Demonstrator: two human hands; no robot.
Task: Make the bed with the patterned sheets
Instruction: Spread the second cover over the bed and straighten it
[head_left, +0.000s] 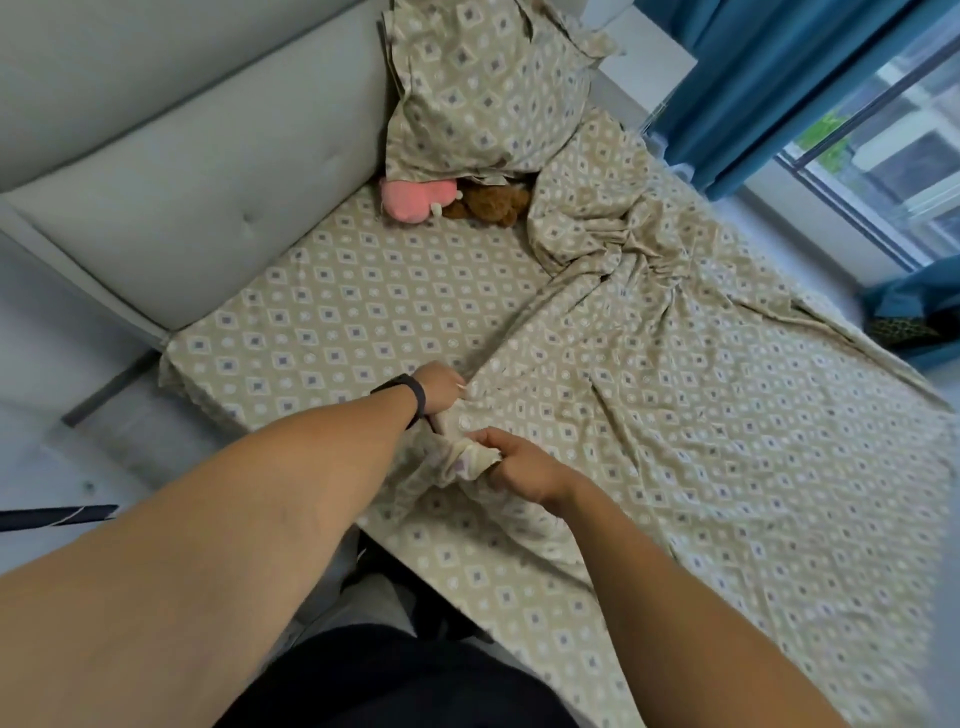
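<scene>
we note left hand (440, 387) and right hand (511, 462) both gripping the beige diamond-patterned top sheet (675, 415) at frame centre; we advise pulling evenly to flatten upper-right bunching.

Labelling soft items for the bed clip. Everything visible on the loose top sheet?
The top sheet is thin beige woven-looking cloth printed with white-edged diamonds and small grey squares, matching the fitted sheet under it. It lies unspread over the right part of the bed, creased, gathered into a tight bunch near the pillow, its far edge trailing off the bed toward the window side. The left hand and the right hand both grip its near edge, which is crumpled there.
</scene>
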